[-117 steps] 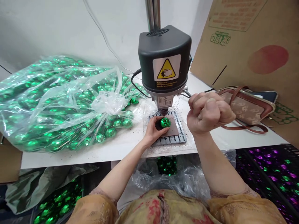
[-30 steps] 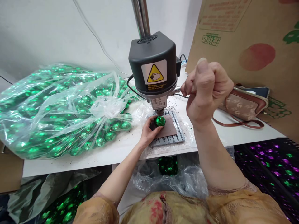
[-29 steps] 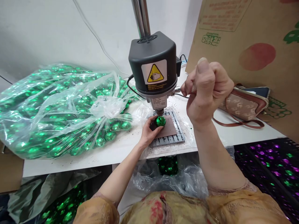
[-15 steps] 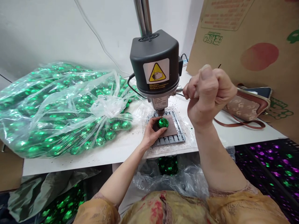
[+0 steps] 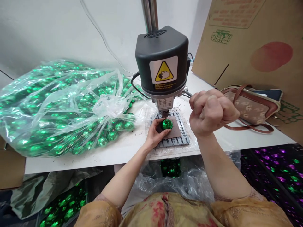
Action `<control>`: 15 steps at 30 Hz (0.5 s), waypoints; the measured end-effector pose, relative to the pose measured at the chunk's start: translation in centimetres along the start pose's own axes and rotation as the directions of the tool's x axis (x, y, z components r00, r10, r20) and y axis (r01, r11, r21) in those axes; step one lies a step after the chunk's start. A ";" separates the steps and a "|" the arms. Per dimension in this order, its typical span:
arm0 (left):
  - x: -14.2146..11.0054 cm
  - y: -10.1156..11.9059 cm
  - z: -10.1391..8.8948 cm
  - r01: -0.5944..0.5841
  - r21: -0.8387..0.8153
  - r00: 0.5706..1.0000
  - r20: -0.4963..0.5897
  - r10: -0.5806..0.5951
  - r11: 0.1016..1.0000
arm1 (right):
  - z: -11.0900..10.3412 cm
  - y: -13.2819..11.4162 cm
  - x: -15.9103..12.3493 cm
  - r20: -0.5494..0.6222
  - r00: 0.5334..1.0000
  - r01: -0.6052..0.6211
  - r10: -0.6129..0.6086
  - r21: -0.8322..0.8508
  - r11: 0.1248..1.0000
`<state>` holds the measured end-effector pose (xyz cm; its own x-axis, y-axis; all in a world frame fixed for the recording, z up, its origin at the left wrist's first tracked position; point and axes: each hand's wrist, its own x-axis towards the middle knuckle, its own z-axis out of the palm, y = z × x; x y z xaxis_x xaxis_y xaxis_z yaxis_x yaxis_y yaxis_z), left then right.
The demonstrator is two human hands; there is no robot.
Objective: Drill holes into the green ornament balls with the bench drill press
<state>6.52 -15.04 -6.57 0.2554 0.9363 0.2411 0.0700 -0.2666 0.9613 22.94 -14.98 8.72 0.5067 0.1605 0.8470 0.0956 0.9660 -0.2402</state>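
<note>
Thumb and fingers of my left hand (image 5: 156, 134) grip a shiny green faceted ball (image 5: 167, 124) from its left side. The ball rests on a brown square board (image 5: 175, 130) over the slotted metal base plate (image 5: 185, 138). Right above it is the black drill press (image 5: 162, 60), its bit reaching down to the top of the ball. My right hand (image 5: 211, 112) is closed in a fist round the drill press lever (image 5: 187, 92), whose grip end is hidden by the fingers.
A clear plastic bag (image 5: 111, 105) full of green balls covers the table's left side. A patterned purse (image 5: 251, 102) with a brown strap lies at right, before a large cardboard box (image 5: 236, 47). Dark bits litter the white tabletop (image 5: 94, 160). Crumpled plastic (image 5: 194, 183) hangs below.
My right hand has come down with the lever, its fist turned lower. My left hand still holds the ball under the bit. The whole view has shifted slightly.
</note>
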 end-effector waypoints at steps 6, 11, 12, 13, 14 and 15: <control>0.0 0.1 0.1 0.002 -0.009 1.000 -0.005 -0.002 1.000 | -0.3 0.4 -0.4 0.017 0.997 0.071 -0.072 0.035 0.997; 0.0 0.1 0.1 -0.006 -0.004 1.000 -0.011 0.006 1.000 | -0.3 0.6 -0.5 0.010 0.994 0.104 -0.104 0.009 0.994; 0.0 0.1 0.1 -0.008 -0.003 1.000 -0.010 0.008 1.000 | -0.2 0.6 -0.4 0.010 0.994 0.110 -0.110 0.009 0.994; 0.0 0.1 0.1 -0.007 -0.002 1.000 -0.009 0.007 1.000 | -0.2 0.6 -0.4 0.010 0.994 0.112 -0.112 0.013 0.994; 0.0 0.1 0.1 -0.006 -0.003 1.000 -0.009 0.006 1.000 | -0.2 0.6 -0.4 0.010 0.993 0.114 -0.114 0.019 0.993; 0.1 0.1 0.1 -0.006 -0.004 1.000 -0.011 0.005 1.000 | -0.3 0.7 -0.5 0.008 0.993 0.115 -0.116 0.027 0.993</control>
<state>6.66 -15.05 -6.45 0.2450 0.9373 0.2478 0.0648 -0.2709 0.9604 22.99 -14.46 7.99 0.4857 0.0493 0.8727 0.1305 0.9831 -0.1282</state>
